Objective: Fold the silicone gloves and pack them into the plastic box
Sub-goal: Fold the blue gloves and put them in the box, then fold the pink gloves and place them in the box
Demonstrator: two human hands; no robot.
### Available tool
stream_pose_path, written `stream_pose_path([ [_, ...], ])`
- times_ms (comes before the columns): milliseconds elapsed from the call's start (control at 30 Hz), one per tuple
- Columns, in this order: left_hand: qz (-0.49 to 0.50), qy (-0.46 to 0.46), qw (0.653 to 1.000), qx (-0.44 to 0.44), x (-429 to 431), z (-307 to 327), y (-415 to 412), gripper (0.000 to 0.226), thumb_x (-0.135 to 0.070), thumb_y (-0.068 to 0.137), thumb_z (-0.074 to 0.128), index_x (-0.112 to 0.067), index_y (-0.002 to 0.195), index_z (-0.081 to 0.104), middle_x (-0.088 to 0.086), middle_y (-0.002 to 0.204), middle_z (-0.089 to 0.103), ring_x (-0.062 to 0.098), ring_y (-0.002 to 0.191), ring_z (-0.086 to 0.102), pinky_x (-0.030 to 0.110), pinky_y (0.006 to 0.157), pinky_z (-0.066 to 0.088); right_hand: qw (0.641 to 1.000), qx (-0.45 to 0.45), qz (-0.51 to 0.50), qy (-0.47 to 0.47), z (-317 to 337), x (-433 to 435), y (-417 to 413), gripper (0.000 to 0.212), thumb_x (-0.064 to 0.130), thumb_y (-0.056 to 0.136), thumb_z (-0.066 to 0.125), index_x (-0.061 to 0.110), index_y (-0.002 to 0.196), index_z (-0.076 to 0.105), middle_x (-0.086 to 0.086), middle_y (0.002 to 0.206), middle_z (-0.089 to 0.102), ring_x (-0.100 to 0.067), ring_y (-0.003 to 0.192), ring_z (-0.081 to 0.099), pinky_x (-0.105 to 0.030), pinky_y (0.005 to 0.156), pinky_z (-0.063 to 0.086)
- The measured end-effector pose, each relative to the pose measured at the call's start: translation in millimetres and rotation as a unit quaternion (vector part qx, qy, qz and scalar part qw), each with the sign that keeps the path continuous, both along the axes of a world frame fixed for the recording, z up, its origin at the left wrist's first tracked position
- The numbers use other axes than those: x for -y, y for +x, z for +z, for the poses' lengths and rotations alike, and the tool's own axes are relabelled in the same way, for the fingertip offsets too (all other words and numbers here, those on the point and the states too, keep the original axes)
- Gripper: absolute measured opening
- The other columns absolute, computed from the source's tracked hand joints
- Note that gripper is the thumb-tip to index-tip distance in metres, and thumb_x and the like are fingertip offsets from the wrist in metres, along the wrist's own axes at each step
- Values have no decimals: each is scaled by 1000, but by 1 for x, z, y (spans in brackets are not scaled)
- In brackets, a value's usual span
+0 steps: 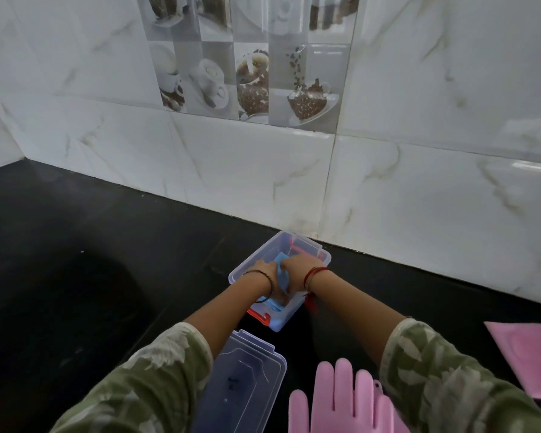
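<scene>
A clear plastic box (253, 258) with orange latches stands on the black counter near the wall. Both my hands reach into it. My left hand (264, 270) and my right hand (299, 270) press together on a folded blue silicone glove (282, 278) inside the box. A pink silicone glove (338, 398) lies flat, fingers pointing away from me, at the near edge between my forearms. The box's clear lid (247, 382) lies on the counter just left of the pink glove.
A pink flat sheet or mat (528, 360) lies at the right edge. A white marble-tile wall (263, 170) rises right behind the box. The black counter (75, 260) stretches to the left.
</scene>
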State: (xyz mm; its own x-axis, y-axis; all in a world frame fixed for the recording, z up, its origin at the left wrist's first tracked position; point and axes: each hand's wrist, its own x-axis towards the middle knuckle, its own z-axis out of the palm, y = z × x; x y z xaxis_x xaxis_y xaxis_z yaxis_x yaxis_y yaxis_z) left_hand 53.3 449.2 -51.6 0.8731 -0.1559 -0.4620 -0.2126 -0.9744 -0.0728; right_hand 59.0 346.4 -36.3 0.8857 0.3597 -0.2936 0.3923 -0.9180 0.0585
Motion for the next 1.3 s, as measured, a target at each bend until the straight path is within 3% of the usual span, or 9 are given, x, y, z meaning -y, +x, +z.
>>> stream_pose_path([
  [133, 76, -113, 980, 148, -6, 27, -26, 85, -51, 68, 71, -20, 135, 29, 12, 129, 46, 32, 110, 54, 40, 79, 46, 915, 78, -83, 388, 12, 47, -37, 33, 24, 83, 64, 13, 115, 63, -6, 116, 65, -23, 103, 61, -30, 92, 45],
  [200, 48, -166, 957, 232, 0, 41, -48, 78, -52, 74, 66, -18, 134, 29, 12, 126, 49, 30, 107, 56, 39, 79, 46, 869, 109, -116, 469, 11, 78, -64, 26, 19, 80, 67, 13, 106, 67, -6, 108, 67, -20, 93, 65, -30, 87, 50],
  [300, -29, -263, 944, 199, 22, 42, -93, 58, -56, 77, 60, -23, 121, 44, 6, 116, 58, 21, 100, 57, 35, 83, 49, 901, 36, -144, 408, -1, 124, -108, 23, 26, 81, 67, 18, 103, 65, -2, 105, 67, -14, 94, 63, -27, 85, 50],
  [400, -74, -225, 969, 69, 49, 12, -138, 60, -61, 71, 62, -26, 117, 47, 3, 117, 56, 18, 99, 56, 34, 83, 50, 936, -82, -189, 284, -23, 155, -154, 35, 38, 80, 67, 23, 112, 59, 2, 112, 62, -11, 97, 58, -25, 86, 48],
  [633, -22, -128, 991, -46, 76, -36, -166, 102, -50, 61, 79, -21, 142, 23, 9, 141, 39, 27, 121, 47, 40, 97, 45, 881, -177, -287, 333, -57, 174, -206, 41, 35, 82, 66, 26, 120, 53, 4, 121, 57, -6, 101, 51, -21, 85, 42],
  [867, 11, -193, 979, -71, 89, -32, -181, 92, -32, 64, 81, -21, 137, 26, 5, 132, 50, 23, 115, 52, 35, 95, 47, 882, -59, -284, 371, -83, 164, -227, 22, 33, 76, 71, 35, 93, 57, 13, 95, 50, -4, 86, 50, -13, 71, 38],
  [1033, -23, -263, 963, 45, 105, -15, -184, 54, -22, 79, 69, -22, 123, 37, 8, 112, 62, 21, 97, 61, 34, 88, 53, 870, 55, -289, 396, -84, 184, -238, 12, 29, 86, 62, 28, 97, 67, 12, 96, 55, 0, 82, 51, -7, 70, 36],
  [1167, -36, -341, 921, 187, 126, 6, -178, 17, -22, 87, 59, -24, 97, 45, 1, 84, 64, 16, 75, 63, 28, 75, 55, 776, 128, -308, 536, -60, 214, -246, 15, 15, 87, 61, 24, 96, 68, 8, 104, 59, -4, 92, 56, -18, 83, 48],
  [1300, 21, -526, 825, 207, 157, 36, -172, 18, -15, 86, 60, -20, 76, 46, -2, 71, 56, 13, 67, 55, 26, 67, 50, 686, 118, -242, 676, -8, 232, -259, 13, 16, 89, 57, 20, 96, 67, 0, 91, 65, -10, 86, 62, -33, 79, 54],
])
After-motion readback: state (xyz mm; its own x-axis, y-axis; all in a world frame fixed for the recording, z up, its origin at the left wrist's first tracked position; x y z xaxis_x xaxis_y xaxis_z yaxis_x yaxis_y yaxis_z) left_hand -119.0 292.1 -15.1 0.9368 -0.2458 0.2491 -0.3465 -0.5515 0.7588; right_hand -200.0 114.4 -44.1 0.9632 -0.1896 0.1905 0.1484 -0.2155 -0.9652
